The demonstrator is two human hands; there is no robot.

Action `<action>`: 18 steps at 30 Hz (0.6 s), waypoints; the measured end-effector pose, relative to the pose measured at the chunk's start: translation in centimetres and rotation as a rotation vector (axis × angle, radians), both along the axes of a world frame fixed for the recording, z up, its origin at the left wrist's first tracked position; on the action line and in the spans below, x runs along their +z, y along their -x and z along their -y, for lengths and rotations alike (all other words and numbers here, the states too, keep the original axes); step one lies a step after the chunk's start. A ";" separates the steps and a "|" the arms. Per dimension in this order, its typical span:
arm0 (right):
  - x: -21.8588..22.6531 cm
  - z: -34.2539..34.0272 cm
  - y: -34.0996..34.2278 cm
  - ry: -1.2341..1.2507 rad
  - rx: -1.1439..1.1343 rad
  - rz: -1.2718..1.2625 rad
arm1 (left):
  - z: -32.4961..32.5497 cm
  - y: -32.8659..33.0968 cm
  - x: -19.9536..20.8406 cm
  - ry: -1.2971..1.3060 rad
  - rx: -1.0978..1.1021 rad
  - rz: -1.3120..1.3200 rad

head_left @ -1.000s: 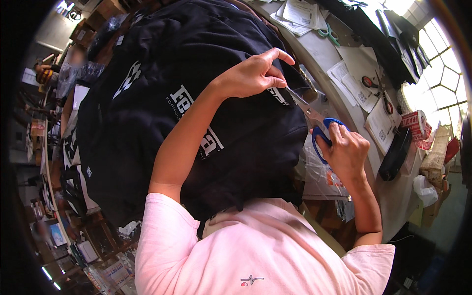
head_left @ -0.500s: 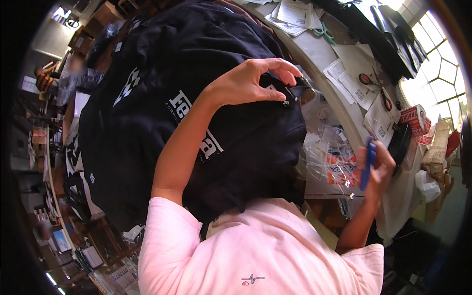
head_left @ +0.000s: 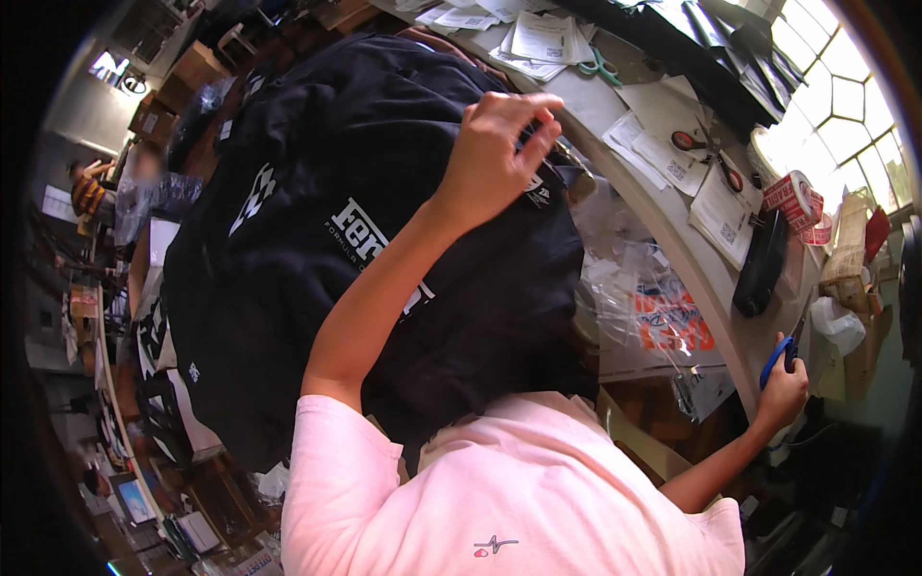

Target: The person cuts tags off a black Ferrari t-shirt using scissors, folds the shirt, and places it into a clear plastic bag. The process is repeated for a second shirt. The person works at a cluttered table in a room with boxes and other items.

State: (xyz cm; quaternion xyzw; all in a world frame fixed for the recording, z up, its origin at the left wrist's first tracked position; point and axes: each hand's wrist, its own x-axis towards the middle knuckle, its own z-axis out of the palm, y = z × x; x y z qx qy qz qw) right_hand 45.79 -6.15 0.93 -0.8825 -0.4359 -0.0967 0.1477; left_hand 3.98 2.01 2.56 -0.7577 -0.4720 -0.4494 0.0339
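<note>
A large pile of black garments [head_left: 288, 317] with white printing lies in front of me. Over its right part is my left hand [head_left: 495, 158], raised, its fingers bent and drawn close to the thumb; anything between the fingertips is too small to make out. Out at the right, beside the table's edge, my right hand [head_left: 789, 392] is closed round blue-handled scissors [head_left: 774, 363], whose blades point up and away from me.
On the pale table [head_left: 672, 226] lie paper slips [head_left: 547, 43], teal-handled scissors [head_left: 600, 67], red-and-black scissors [head_left: 732, 173], red-and-white tape rolls [head_left: 795, 200] and a black case [head_left: 762, 264]. Clear plastic bags [head_left: 624, 288] lie beside the garments. Another person [head_left: 91, 192] is far left.
My right hand has moved right and outward with the blue-handled scissors. My left hand has shifted slightly up and left, its fingers now closer to the thumb. The view has turned a little.
</note>
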 end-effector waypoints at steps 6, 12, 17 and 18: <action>0.6 -1.0 -0.1 0.146 -0.037 0.091 | 7.8 -4.4 -2.9 0.993 -1.147 -0.220; 0.6 -2.5 -0.6 0.171 -0.031 0.168 | 3.9 0.0 0.8 0.231 -0.314 -0.242; -0.2 -4.0 -1.8 0.180 0.057 0.168 | -1.6 7.4 -1.0 0.585 0.080 -0.312; -0.5 -4.2 -2.1 0.165 0.078 0.192 | -1.7 7.4 -0.8 0.607 0.092 -0.430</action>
